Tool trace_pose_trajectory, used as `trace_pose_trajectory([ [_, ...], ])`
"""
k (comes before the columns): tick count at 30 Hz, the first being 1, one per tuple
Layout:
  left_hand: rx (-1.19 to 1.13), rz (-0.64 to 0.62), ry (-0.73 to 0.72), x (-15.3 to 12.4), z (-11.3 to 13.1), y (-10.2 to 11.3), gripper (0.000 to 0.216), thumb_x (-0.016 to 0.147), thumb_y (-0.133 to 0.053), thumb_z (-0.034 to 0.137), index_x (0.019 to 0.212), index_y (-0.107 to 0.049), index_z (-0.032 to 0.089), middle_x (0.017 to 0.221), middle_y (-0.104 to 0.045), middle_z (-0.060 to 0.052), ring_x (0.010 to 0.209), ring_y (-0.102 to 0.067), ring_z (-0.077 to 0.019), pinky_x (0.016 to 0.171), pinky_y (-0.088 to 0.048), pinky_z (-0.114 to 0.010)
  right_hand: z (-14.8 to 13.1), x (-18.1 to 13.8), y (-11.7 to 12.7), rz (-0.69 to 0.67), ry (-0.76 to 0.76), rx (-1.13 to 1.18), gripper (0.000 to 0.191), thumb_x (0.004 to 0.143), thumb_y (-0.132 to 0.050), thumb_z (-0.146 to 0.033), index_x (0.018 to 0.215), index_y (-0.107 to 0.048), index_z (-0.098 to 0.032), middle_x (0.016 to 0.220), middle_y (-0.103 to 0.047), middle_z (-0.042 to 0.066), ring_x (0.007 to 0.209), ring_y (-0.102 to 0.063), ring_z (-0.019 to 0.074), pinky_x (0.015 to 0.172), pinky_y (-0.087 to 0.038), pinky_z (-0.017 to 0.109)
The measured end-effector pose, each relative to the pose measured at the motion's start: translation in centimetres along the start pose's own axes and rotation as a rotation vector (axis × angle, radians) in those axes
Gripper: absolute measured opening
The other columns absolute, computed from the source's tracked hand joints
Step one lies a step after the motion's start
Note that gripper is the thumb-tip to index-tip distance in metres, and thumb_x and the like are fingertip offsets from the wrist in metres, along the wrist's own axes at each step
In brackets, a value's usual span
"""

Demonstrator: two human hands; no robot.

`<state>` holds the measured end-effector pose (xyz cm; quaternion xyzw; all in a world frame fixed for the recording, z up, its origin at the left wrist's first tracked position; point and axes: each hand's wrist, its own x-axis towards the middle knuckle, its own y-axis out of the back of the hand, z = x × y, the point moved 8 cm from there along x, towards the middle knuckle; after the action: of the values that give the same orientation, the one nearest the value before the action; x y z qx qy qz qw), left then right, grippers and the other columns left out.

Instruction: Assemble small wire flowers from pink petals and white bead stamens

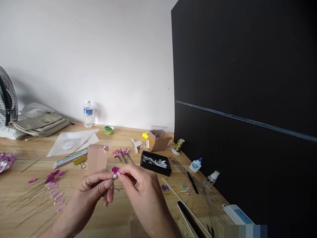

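A small magenta flower (pixel 115 170) with a white pearl bead at its centre is held up between my hands above the table. My left hand (pixel 95 186) pinches it just under the bead, thumb against forefinger. From the other side, my right hand (pixel 140 186) is closed with thumb and forefinger at the flower's pale pink petal. A thin dark stem or wire shows below, between the hands. Loose magenta and pink petals on fine wires (pixel 53 185) lie to the left. Behind my hands rest finished-looking pink flowers on dark stems (pixel 121 153).
Behind are a black tray (pixel 156 167) of small parts, a cardboard box (pixel 158 140), a water bottle (pixel 88 114) and green tape (pixel 109 130). Along the black panel (pixel 242 99) stand a thread spool (pixel 178 147), a glue bottle (pixel 195 165), a clear bottle (pixel 211 179) and a power strip (pixel 237 214).
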<state>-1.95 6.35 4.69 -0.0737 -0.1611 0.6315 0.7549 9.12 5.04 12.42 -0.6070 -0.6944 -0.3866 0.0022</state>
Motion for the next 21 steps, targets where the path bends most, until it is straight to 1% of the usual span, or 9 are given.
trace_pose_trajectory([
  [2,-0.071,-0.006,0.070,-0.1,-0.5,-0.2,0.011,0.069,-0.066,0.030,0.073,-0.070,0.020,0.044,-0.054,0.003,0.043,-0.043,-0.0081,0.045,-0.034,-0.020,-0.5,0.1,0.0,0.009,0.079,-0.039,0.018,0.079,-0.048,-0.009,0.070,-0.060,-0.019,0.069,-0.061,0.001,0.065,-0.055,0.0126,0.060,-0.041,0.024],
  [4,-0.108,-0.014,0.121,-0.1,-0.9,-0.3,0.011,0.068,-0.068,0.030,0.071,-0.070,0.019,0.042,-0.054,0.004,0.042,-0.042,-0.0069,0.044,-0.033,-0.019,-0.4,0.1,0.1,0.016,0.095,-0.040,0.018,0.077,-0.049,-0.007,0.069,-0.060,-0.019,0.073,-0.061,0.001,0.068,-0.055,0.0129,0.061,-0.042,0.024],
  [6,-0.137,-0.019,0.145,-0.2,-1.0,-0.4,0.012,0.067,-0.069,0.030,0.071,-0.070,0.019,0.042,-0.055,0.004,0.042,-0.042,-0.0061,0.044,-0.033,-0.018,0.2,0.2,0.2,0.014,0.054,0.016,0.016,0.075,-0.052,-0.006,0.067,-0.059,-0.019,0.070,-0.059,0.000,0.068,-0.055,0.0123,0.061,-0.042,0.024],
  [8,-0.168,-0.022,0.159,-0.2,-1.2,-0.3,0.012,0.066,-0.070,0.030,0.072,-0.070,0.019,0.041,-0.055,0.004,0.041,-0.042,-0.0057,0.043,-0.032,-0.017,0.9,0.2,-0.1,-0.037,-0.008,0.122,0.014,0.074,-0.054,-0.007,0.068,-0.059,-0.019,0.068,-0.059,-0.001,0.067,-0.054,0.0113,0.061,-0.042,0.023],
  [11,-0.210,-0.026,0.184,-0.3,-1.4,-0.3,0.012,0.064,-0.071,0.029,0.072,-0.070,0.019,0.041,-0.056,0.004,0.040,-0.043,-0.0050,0.041,-0.031,-0.015,1.7,0.1,-0.7,-0.128,-0.088,0.268,0.015,0.074,-0.052,-0.006,0.073,-0.058,-0.020,0.067,-0.059,-0.003,0.065,-0.054,0.0097,0.061,-0.043,0.021],
  [13,-0.230,-0.028,0.214,-0.4,-1.5,-0.3,0.012,0.063,-0.072,0.029,0.070,-0.070,0.019,0.040,-0.055,0.004,0.039,-0.042,-0.0045,0.040,-0.030,-0.015,2.1,0.1,-0.8,-0.144,-0.119,0.353,0.019,0.074,-0.049,-0.004,0.079,-0.057,-0.021,0.070,-0.060,-0.004,0.064,-0.055,0.0088,0.060,-0.044,0.020],
  [15,-0.246,-0.027,0.245,-0.5,-1.7,-0.3,0.012,0.062,-0.073,0.028,0.068,-0.070,0.019,0.039,-0.055,0.004,0.037,-0.041,-0.0039,0.040,-0.030,-0.014,2.3,0.1,-0.9,-0.146,-0.128,0.421,0.022,0.076,-0.048,-0.006,0.089,-0.055,-0.022,0.075,-0.062,-0.003,0.064,-0.056,0.0085,0.058,-0.045,0.020],
  [17,-0.251,-0.028,0.265,-0.5,-1.9,-0.4,0.011,0.062,-0.073,0.028,0.068,-0.069,0.019,0.039,-0.054,0.004,0.037,-0.041,-0.0034,0.040,-0.030,-0.014,2.2,0.1,-0.9,-0.153,-0.108,0.457,0.021,0.078,-0.048,-0.010,0.094,-0.055,-0.022,0.079,-0.063,-0.002,0.065,-0.057,0.0090,0.059,-0.046,0.021],
  [21,-0.240,-0.038,0.273,-0.5,-2.1,-0.5,0.011,0.062,-0.073,0.028,0.068,-0.069,0.019,0.043,-0.057,0.004,0.037,-0.043,-0.0033,0.039,-0.030,-0.014,2.0,0.1,-1.1,-0.161,-0.091,0.498,0.011,0.079,-0.051,-0.018,0.085,-0.060,-0.020,0.073,-0.063,0.000,0.067,-0.057,0.0101,0.063,-0.047,0.022],
])
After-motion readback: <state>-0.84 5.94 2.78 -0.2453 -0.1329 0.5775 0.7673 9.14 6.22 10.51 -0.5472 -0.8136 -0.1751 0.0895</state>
